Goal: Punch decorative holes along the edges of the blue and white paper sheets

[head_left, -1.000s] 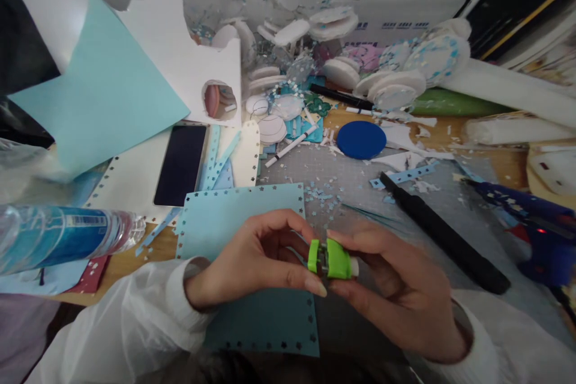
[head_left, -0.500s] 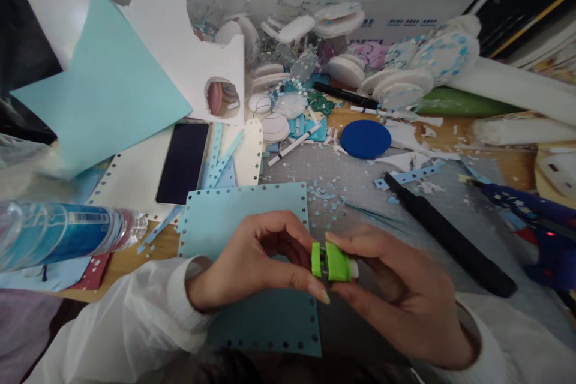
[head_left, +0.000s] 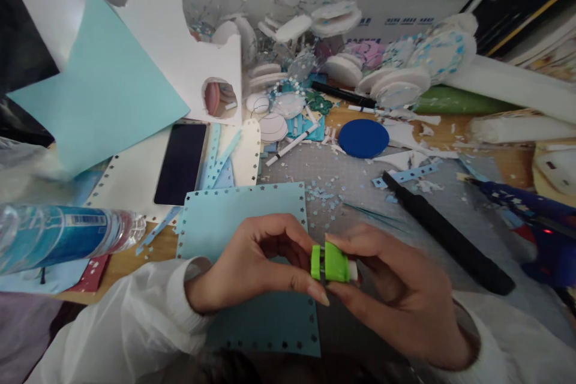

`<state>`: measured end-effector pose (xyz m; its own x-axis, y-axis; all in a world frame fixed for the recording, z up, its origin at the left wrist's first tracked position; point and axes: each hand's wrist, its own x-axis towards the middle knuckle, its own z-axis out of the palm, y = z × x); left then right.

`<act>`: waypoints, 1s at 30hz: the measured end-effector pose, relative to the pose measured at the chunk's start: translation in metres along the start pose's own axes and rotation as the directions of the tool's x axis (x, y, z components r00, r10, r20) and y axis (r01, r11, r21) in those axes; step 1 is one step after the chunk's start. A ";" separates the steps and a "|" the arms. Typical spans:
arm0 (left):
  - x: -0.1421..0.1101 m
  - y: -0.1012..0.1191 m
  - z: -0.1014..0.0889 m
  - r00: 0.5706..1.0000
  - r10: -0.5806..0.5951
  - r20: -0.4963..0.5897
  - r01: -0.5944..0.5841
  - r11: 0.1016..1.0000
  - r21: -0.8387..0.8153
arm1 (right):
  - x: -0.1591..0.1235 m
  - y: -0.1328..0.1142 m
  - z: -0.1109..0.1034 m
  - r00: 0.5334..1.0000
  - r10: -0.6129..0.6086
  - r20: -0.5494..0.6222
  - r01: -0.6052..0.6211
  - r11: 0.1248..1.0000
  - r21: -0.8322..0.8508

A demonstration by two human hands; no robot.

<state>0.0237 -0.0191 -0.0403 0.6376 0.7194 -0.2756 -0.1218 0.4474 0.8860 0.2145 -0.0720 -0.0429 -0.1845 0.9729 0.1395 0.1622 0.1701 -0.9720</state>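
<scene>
Both my hands meet low in the middle around a small bright green craft punch (head_left: 332, 262). My left hand (head_left: 256, 267) pinches its left end between thumb and fingertips. My right hand (head_left: 396, 291) grips its right end, fingers curled round it. Under both hands lies a light blue paper sheet (head_left: 234, 216) with a border of punched star holes. Both wrists wear white sleeves.
A black phone (head_left: 180, 162) lies left of centre, a water bottle (head_left: 58, 234) on its side at the far left, a long black tool (head_left: 445, 231) and a blue glue gun (head_left: 535, 216) at right. A dark blue disc (head_left: 363, 138), pens, white foam discs and paper scraps crowd the back.
The two halves of the green punch have been pressed closer together. The hands have hardly shifted.
</scene>
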 end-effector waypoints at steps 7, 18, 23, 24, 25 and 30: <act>-0.002 0.001 0.000 0.997 0.059 -0.049 -0.056 0.996 0.072 | 0.000 0.001 0.001 0.999 0.053 -0.008 -0.052 0.996 0.073; -0.002 0.000 0.002 1.000 0.019 -0.006 -0.019 1.000 -0.022 | 0.000 0.003 0.002 0.999 0.047 -0.006 -0.047 0.997 0.057; -0.001 -0.003 0.002 1.000 -0.016 0.012 0.017 0.995 -0.102 | 0.002 0.000 -0.001 1.000 0.005 0.016 -0.005 1.000 0.018; 0.000 -0.003 0.002 1.000 -0.015 0.010 0.016 0.995 -0.099 | 0.002 0.000 -0.001 1.000 0.004 0.014 -0.004 1.000 0.008; 0.000 -0.003 0.002 1.000 -0.010 0.006 0.010 0.996 -0.089 | 0.002 -0.001 -0.001 1.000 0.003 0.009 -0.003 1.000 -0.003; -0.001 0.000 0.001 0.998 0.065 -0.017 -0.063 0.995 0.079 | 0.004 -0.001 -0.004 1.000 -0.001 0.024 0.002 0.999 -0.038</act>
<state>0.0237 -0.0199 -0.0398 0.6154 0.7557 -0.2239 -0.1016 0.3578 0.9283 0.2176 -0.0680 -0.0408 -0.2083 0.9686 0.1357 0.1981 0.1776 -0.9639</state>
